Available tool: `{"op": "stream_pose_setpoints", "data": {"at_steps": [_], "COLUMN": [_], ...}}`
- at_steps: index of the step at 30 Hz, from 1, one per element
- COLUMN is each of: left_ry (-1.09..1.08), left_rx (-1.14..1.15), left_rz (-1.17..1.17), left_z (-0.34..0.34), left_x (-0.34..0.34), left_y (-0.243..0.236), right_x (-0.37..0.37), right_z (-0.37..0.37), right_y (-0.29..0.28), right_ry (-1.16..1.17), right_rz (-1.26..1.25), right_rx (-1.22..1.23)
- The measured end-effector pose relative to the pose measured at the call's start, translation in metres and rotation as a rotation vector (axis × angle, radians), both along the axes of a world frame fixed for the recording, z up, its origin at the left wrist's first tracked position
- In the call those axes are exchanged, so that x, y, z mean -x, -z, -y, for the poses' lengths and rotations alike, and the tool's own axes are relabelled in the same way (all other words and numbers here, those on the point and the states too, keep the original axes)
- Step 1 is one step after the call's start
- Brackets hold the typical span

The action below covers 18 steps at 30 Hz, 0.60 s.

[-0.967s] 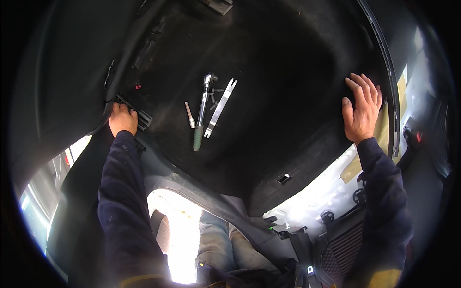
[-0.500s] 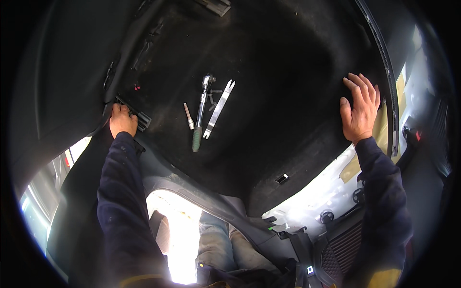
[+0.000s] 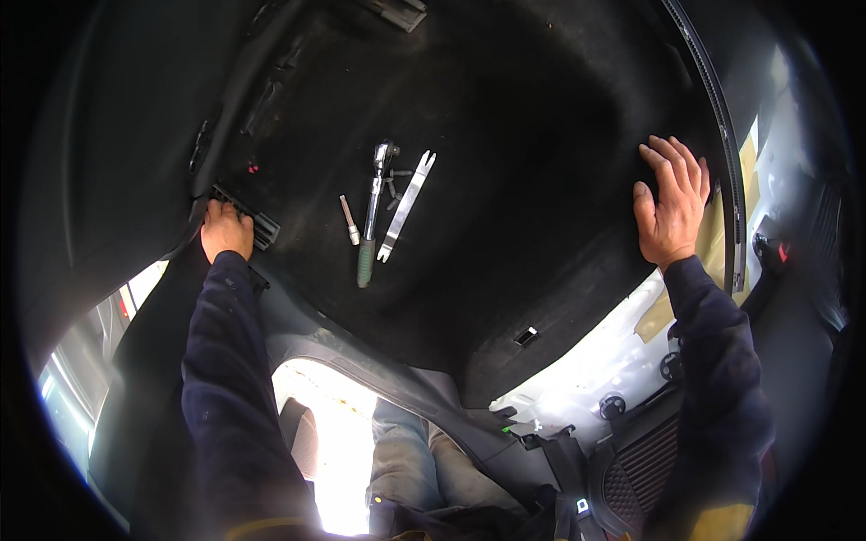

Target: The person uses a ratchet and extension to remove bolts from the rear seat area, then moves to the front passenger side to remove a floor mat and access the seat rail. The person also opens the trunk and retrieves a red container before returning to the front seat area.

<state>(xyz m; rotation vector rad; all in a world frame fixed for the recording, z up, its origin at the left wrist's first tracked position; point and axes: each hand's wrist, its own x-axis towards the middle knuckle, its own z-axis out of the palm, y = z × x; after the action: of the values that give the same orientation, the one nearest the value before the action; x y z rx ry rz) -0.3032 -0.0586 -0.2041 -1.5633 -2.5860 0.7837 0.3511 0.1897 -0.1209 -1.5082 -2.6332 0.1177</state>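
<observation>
My left hand (image 3: pixel 225 232) is closed over the edge beside a dark grooved rail (image 3: pixel 265 232), with its fingertips bent down out of sight. On the far right my right hand (image 3: pixel 672 203) lies on the black carpet (image 3: pixel 523 225), fingers spread and holding nothing. Between the hands lies a ratchet wrench (image 3: pixel 372 212) with a chrome shaft and green grip. To its right is a flat silver pry tool (image 3: pixel 406 207) with forked ends. A long bit socket (image 3: pixel 350 220) lies to its left. Several small grey clips (image 3: pixel 393 191) sit between ratchet and pry tool.
This is a car's interior. Another metal rail (image 3: pixel 403 13) sits at the far edge. A black rubber seal strip (image 3: pixel 722 126) curves along the right, beside bare white body metal (image 3: pixel 582 370). A seat belt (image 3: pixel 570 464) hangs near me. A small red piece (image 3: pixel 253 169) lies left.
Both hands keep their places and poses. The view has shifted slightly, so the tools appear a little farther left.
</observation>
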Motion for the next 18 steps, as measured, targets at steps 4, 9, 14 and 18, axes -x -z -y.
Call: {"op": "stream_pose_setpoints", "data": {"at_steps": [4,9,14,18], "left_ry": [0.041,0.036,0.052,0.054], "left_rx": [-0.049,-0.034,-0.069,-0.004], "left_rz": [-0.003,-0.027,0.013,-0.002], "left_z": [-0.0001,0.0002,-0.0001,-0.0001], "left_x": [-0.0019,-0.0007,0.0006,-0.0013], "left_y": [-0.0009,0.0002,0.0004,-0.0012], "right_x": [0.0002,-0.0004,-0.0001,0.0001], "right_z": [-0.0001,-0.0004,-0.0006,-0.0007], "right_y": [0.0005,0.0002,0.0003,-0.0002], "right_ry": [0.002,0.002,-0.001,0.005], "right_rz": [0.004,0.006,0.012,0.009], "right_rx": [0.002,-0.002,-0.002,0.005]}}
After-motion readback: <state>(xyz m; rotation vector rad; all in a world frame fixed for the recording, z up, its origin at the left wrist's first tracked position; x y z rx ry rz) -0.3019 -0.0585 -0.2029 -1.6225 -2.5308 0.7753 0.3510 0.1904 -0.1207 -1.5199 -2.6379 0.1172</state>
